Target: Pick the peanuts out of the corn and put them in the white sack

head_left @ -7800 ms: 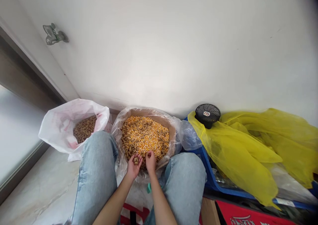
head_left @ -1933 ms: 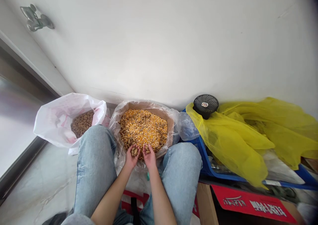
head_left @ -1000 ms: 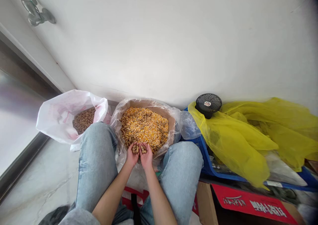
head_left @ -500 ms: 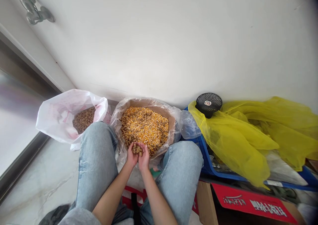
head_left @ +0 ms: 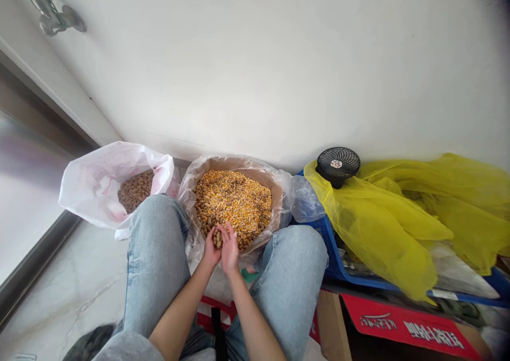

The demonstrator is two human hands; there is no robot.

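Note:
My left hand [head_left: 211,250] is cupped at the near edge of a plastic-lined bag [head_left: 278,177], holding a small pile of unshelled peanuts [head_left: 217,238]. Beside it my right hand [head_left: 230,248] lies palm up, its fingers stretched out toward the bag and no peanuts seen on it. The two hands touch or nearly touch along their inner sides. Inside the bag, yellow corn kernels [head_left: 243,204] are mixed with peanuts, which lie thicker along the left and near side. Left of it stands a white plastic bag [head_left: 95,172] with more peanuts [head_left: 136,190] in it.
My knees in jeans flank the lined bag. To the right, a blue crate [head_left: 330,254] carries yellow mesh [head_left: 382,228] and a small black fan [head_left: 338,165]. A red-flapped cardboard box [head_left: 410,326] sits below. A white wall rises behind; a metal tap [head_left: 56,18] is at upper left.
My right hand has opened out flatter, its fingers straightened, where both hands were cupped together around peanuts. The peanuts now rest in my left hand. The view has shifted slightly.

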